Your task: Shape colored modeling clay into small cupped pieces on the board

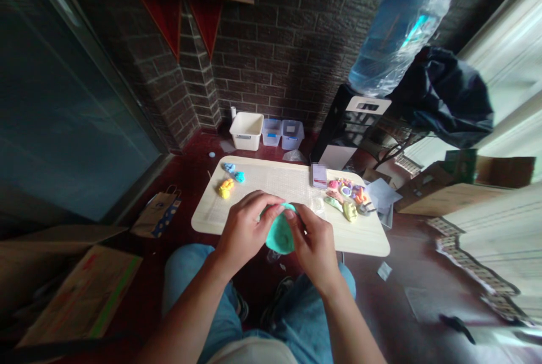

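A flattened piece of mint-green modelling clay (279, 235) hangs between my two hands, above the near edge of the low table (271, 178). My left hand (249, 223) pinches its upper left rim between thumb and fingers. On the other side, my right hand (314, 240) grips the upper right rim, thumb on the near face. Lumps of yellow clay (226, 188), blue clay (229, 167) and turquoise clay (239, 176) lie at the table's left. To the right sit pale green clay (350, 211), orange clay (361, 195) and several other coloured lumps.
A phone (319, 175) stands at the table's far side. Beyond the table are a white bin (247, 131) and two clear bins. A water dispenser (355, 127) stands at the back right. Cardboard boxes (84, 290) flank both sides, with a paper bag (156, 211) at left.
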The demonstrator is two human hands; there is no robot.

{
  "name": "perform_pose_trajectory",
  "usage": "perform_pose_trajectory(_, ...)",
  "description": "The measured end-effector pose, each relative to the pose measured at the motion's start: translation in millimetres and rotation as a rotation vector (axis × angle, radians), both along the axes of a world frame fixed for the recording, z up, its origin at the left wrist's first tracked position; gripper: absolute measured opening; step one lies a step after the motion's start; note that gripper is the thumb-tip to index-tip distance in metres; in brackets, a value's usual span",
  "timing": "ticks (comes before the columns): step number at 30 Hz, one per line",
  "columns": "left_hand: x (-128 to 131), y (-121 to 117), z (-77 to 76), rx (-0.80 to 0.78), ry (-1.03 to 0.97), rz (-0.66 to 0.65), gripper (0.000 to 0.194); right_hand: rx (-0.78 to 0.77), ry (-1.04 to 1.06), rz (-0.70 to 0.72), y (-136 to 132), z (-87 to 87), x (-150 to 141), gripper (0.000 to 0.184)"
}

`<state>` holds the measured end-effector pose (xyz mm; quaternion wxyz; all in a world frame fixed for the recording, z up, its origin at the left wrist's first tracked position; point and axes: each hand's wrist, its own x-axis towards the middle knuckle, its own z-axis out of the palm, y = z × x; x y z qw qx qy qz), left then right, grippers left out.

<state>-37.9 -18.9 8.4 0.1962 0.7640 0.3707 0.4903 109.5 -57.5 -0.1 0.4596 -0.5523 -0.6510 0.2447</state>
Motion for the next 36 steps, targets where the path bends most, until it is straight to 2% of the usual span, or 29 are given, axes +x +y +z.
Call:
perform_pose_trajectory(5,2.1,1.1,-3.0,-0.045,-0.025,0.03,0.009,-0.102,0.171,0.037,3.5,-0.8,5.7,0.026)
perform_pose_trajectory(8,2.2,0.6,-5.5,-0.083,-0.067,0.103,0.012,-0.211,0.308,0.088,6.2,-0.7,10.1,0.036)
perform_pose_trajectory(10,1.6,0.0,-6.6,-0.108,-0.077,0.133,0.015,-0.258,0.332,0.094,7.6,-1.6,11.9,0.035)
perform_pose_trajectory(13,-0.2,0.1,-6.7,-0.131,-0.036,0.083,0.021,-0.261,0.279,0.059,8.3,-4.2,13.0,0.034)
perform_pose_trajectory(18,-2.7,2.1,-4.6,-0.122,0.017,-0.011,0.015,-0.196,0.206,0.024,7.2,-6.1,13.9,0.032)
perform_pose_trajectory(22,-2.9,2.5,-4.1,-0.138,0.004,-0.004,0.014,-0.197,0.159,0.034,6.2,-2.3,14.0,0.031)
perform_pose_trajectory(29,-2.8,1.4,-4.4,-0.138,0.059,0.012,0.01,-0.074,0.022,0.036,8.0,1.2,12.1,0.026)
perform_pose_trajectory(33,-5.8,3.0,-3.3,-0.186,0.129,-0.018,0.012,-0.104,-0.03,0.06,9.4,-0.6,14.8,0.024)
perform_pose_trajectory(36,-7.7,5.9,-3.5,-0.231,0.164,-0.073,0.02,-0.138,-0.066,0.074,10.5,0.3,17.2,0.022)
